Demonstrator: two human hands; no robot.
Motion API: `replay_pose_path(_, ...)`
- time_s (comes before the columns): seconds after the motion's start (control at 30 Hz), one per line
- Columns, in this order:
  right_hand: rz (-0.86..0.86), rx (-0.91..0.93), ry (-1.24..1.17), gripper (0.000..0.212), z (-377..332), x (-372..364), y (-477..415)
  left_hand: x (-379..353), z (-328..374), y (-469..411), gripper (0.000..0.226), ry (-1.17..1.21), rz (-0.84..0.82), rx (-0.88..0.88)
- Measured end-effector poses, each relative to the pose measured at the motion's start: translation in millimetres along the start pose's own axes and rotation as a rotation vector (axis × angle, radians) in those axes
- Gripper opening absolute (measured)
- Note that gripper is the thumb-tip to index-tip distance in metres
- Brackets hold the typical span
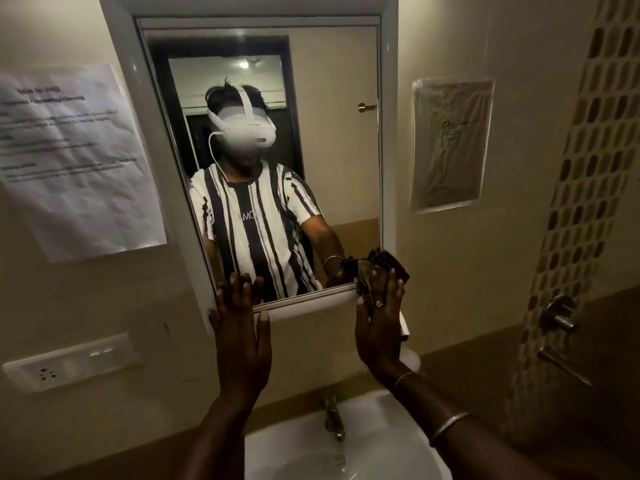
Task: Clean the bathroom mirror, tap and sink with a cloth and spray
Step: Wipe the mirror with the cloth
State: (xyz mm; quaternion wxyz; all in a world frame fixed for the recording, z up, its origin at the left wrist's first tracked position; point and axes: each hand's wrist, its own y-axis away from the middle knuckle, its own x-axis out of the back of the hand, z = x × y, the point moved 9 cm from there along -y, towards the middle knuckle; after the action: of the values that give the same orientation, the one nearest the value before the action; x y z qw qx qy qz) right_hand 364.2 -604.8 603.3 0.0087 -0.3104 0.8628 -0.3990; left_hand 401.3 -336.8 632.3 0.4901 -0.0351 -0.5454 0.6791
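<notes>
Now, right hand (379, 327): fingers straight and spread, palm pressing a dark cloth (377, 268) flat on the lower right corner of the mirror (329, 133). A flat palm likely spreads the pressure, so the cloth wipes a wide patch.
Cloth: bunched under the fingertips, lapping over both the glass and the white frame (311, 304). Probably set there to catch the edge where grime gathers.
Left hand (240, 327): open, fingers straight, laid against the lower left corner of the frame and holding nothing. It looks like a brace, steadying the body against the right hand's push.
Wrists: thin bangles (448, 426) on the right arm, apart from the cloth.
Mirror: shows the person's striped shirt; whether the glass is wet or streaked cannot be told in this dim light.
Tap (333, 417): directly below, between the forearms, untouched.
Sink (388, 427): white basin under the tap, no cloth on it.
Spray: no bottle clearly in view; a pale shape behind the right wrist is too hidden to name.
Stage, as judged: mirror in hand, tap and sink yet to come.
Walls: paper notice (76, 161) and socket plate (69, 362) on the left, a plastic sleeve (450, 143) and metal valve (557, 317) on the right.
</notes>
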Motion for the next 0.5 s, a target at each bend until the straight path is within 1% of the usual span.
replay_pose_path(0.03,0.006,0.013,0.002,0.074,-7,-5,4,1,-4,2,0.061,0.003,0.002,0.01)
replay_pose_path(0.1,-0.013,0.062,0.081,0.067,-16,-20,11,4,-12,4,0.061,0.026,0.006,0.044)
replay_pose_path(0.13,-0.031,0.057,0.113,0.066,-16,-30,13,5,-15,5,0.062,0.039,0.006,0.059)
replay_pose_path(0.2,-0.074,0.033,0.123,0.07,-20,-49,22,8,-18,7,0.062,0.068,0.012,0.061)
replay_pose_path(0.23,-0.115,0.063,0.137,0.072,-26,-61,27,10,-19,8,0.062,0.089,0.017,0.058)
replay_pose_path(0.33,-0.201,0.313,0.209,0.078,-52,-91,48,16,-23,10,0.062,0.139,0.028,0.077)
replay_pose_path(0.4,-0.21,0.406,0.266,0.082,-57,-99,51,20,-25,11,0.063,0.162,0.035,0.092)
replay_pose_path(0.5,-0.222,0.546,0.365,0.075,-57,-106,49,25,-25,11,0.063,0.228,0.038,0.12)
